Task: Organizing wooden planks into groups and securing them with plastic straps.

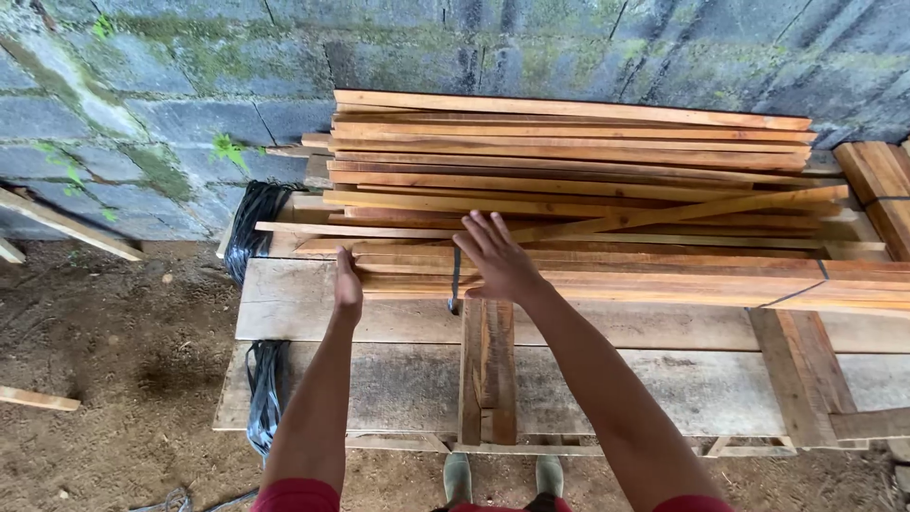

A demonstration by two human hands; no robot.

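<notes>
Nearest, a short plank (488, 370) lies on the grey table (379, 389), pointing at the stack of wooden slats (569, 180). At the stack's near edge, the left hand (348, 284) presses edge-on against the slat ends, fingers straight. The right hand (498, 258) rests flat and open on the stack's front slats. Behind the stack stands a mossy block wall (171, 85).

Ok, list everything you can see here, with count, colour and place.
slats: many, orange-brown, stacked on the bench by the wall
bench: one, grey weathered planks, centre
short board: one, brown, lying across the bench front
straps: two bundles, black, at the bench's left end
wall: grey mossy blocks, behind
ground: brown dirt, left and below
offcut: one, pale, on the ground at left
boots: two, greenish, bottom centre
left hand: at the slats' left ends
right hand: open, flat on the slats
</notes>
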